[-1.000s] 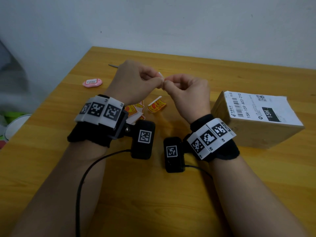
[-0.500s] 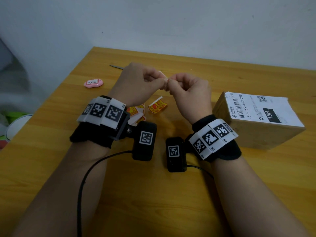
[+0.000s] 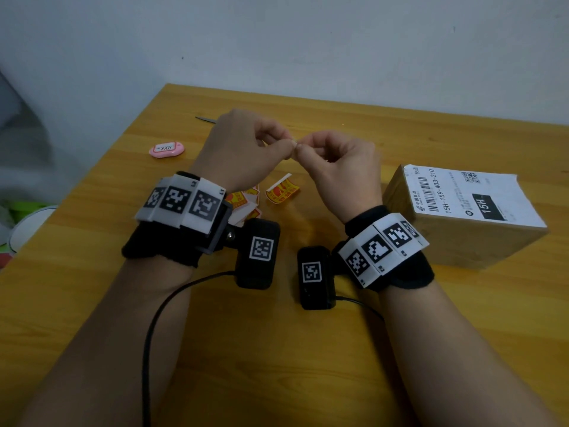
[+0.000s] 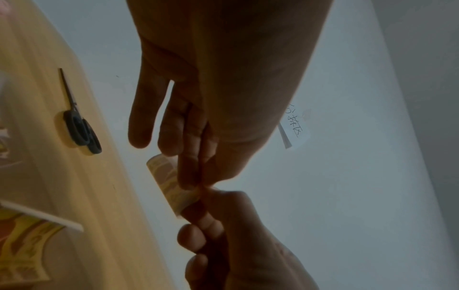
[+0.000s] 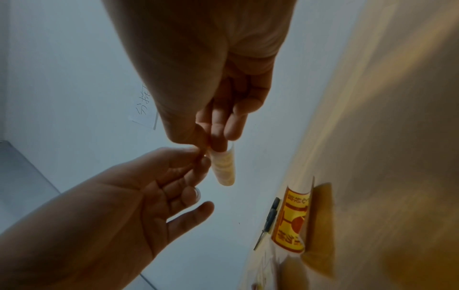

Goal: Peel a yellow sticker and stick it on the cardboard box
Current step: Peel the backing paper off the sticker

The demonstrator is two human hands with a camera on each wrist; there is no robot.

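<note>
Pale grey wall backs a yellow wooden table (image 3: 277,349), and a handwritten paper note (image 4: 294,125) is taped to that wall. On the table lie a pink oval eraser-like item (image 3: 167,149) toward the far left, black-handled scissors (image 4: 79,127) near the far edge, and several loose yellow-and-red stickers (image 3: 281,191) just below the raised hands, one of them curling upward. A cardboard box (image 3: 462,220) sits at the right, near the right wrist, closed, its top bearing a white shipping label (image 3: 468,195); what is inside cannot be told.

Both hands are held above the table, clear of it, fingertips meeting over its middle. The left hand (image 3: 246,149) pinches one end of a yellow sticker (image 4: 171,186) between thumb and forefinger, its other fingers loosely extended. The right hand (image 3: 338,167) pinches the same sticker's near edge with thumb and fingertip, remaining fingers curled. The sticker is curled into a shallow roll, its long axis running away from the pinch toward the table's far side, pale backing outward. Nothing lies between the hands and the box.
</note>
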